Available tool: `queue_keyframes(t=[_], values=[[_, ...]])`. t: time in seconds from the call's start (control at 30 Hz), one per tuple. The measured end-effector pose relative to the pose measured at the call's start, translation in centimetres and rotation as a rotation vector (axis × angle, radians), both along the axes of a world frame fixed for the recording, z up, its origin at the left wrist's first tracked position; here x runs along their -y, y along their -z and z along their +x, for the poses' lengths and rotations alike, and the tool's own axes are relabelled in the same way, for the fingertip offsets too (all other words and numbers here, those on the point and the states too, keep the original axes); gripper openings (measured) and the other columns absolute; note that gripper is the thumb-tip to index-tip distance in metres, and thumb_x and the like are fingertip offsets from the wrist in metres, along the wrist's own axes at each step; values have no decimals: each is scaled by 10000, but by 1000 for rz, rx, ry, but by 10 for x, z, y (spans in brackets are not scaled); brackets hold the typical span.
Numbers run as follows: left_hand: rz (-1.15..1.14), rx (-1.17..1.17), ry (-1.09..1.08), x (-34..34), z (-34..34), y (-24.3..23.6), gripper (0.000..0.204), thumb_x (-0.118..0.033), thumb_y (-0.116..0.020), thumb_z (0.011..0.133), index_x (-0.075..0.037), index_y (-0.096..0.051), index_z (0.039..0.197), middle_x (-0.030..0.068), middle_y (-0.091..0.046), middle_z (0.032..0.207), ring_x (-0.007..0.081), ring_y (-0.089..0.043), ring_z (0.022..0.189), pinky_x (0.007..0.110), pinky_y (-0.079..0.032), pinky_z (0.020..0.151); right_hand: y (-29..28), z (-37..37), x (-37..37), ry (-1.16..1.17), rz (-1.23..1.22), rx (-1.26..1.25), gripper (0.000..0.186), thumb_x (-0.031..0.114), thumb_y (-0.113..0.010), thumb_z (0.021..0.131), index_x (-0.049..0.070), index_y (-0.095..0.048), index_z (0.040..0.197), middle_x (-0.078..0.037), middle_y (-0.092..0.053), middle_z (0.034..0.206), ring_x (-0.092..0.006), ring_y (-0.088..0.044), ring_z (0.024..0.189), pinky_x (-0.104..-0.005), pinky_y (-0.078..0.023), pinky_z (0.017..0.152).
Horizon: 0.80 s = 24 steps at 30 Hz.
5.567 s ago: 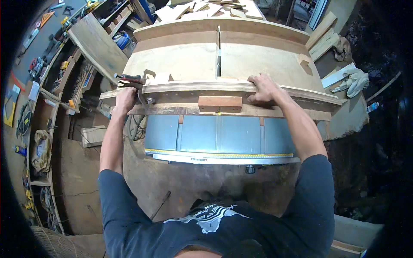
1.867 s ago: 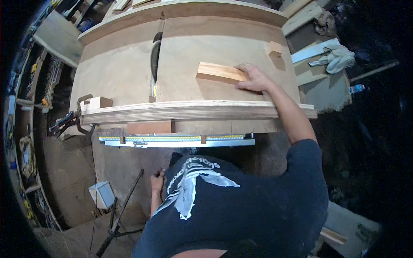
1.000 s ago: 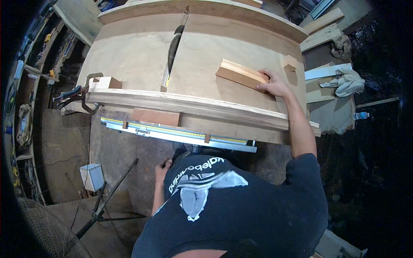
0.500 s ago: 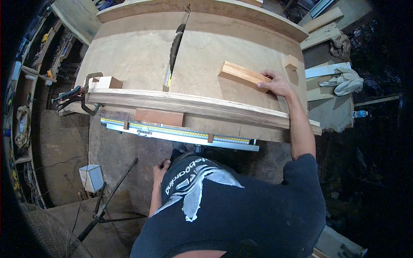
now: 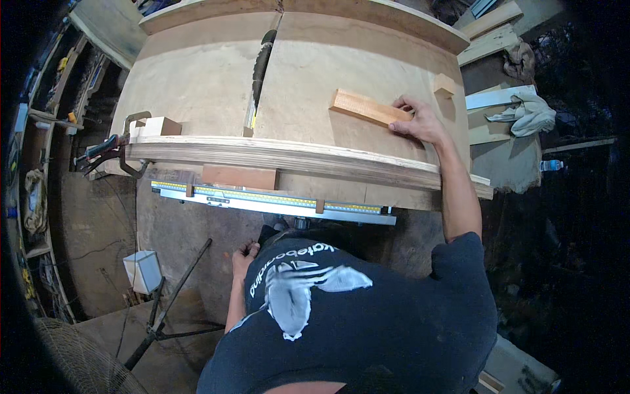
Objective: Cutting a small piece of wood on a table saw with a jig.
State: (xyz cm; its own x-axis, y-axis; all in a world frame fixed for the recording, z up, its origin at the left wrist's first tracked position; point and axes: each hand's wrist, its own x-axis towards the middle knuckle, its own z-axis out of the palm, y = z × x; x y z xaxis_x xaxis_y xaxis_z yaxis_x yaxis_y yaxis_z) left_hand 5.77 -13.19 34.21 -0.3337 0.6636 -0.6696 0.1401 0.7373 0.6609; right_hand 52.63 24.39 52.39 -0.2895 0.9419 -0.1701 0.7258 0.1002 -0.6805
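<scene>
My right hand (image 5: pixel 420 121) is closed around the near end of a rectangular wooden block (image 5: pixel 357 105), which lies slanted on the plywood sled base (image 5: pixel 308 59). The block is right of the slot and apart from the dark, toothed saw blade (image 5: pixel 262 65) standing up through it. Between my right hand and me runs the sled's thick laminated fence (image 5: pixel 289 156), with my forearm reaching over its right end. My left hand (image 5: pixel 245 255) is low beside my dark shirt, fingers curled; whatever they might hold is hidden.
A C-clamp (image 5: pixel 133 148) grips the fence's left end beside a pale stop block (image 5: pixel 161 126). A small wooden block (image 5: pixel 444 85) sits at the sled's right edge. A measuring rail (image 5: pixel 269 205) runs along the table front. Boards and a cloth (image 5: pixel 528 115) lie to the right.
The view has shifted slightly. My right hand keeps its hold on the wooden block, which has shifted a little left and turned slightly. My left hand stays low by my side.
</scene>
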Motion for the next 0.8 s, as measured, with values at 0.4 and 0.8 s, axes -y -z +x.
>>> queue_keyframes(t=[0.4, 0.8], values=[[31, -17, -8, 9, -4, 13, 435, -244, -745, 949, 74, -695, 1242, 133, -757, 1071, 177, -684, 999, 302, -505, 931, 12, -8, -2, -112, 506, 193, 273, 301, -769, 818, 94, -759, 995, -111, -660, 1107, -337, -576, 1037, -453, -480, 955], [6, 31, 36, 7, -5, 18, 513, -167, -772, 923, 91, -624, 1340, 156, -734, 1195, 179, -680, 1052, 298, -514, 942, 10, -11, -5, -80, 483, 214, 228, 253, -777, 791, 85, -766, 945, -112, -678, 1126, -314, -594, 1114, -430, -481, 999]])
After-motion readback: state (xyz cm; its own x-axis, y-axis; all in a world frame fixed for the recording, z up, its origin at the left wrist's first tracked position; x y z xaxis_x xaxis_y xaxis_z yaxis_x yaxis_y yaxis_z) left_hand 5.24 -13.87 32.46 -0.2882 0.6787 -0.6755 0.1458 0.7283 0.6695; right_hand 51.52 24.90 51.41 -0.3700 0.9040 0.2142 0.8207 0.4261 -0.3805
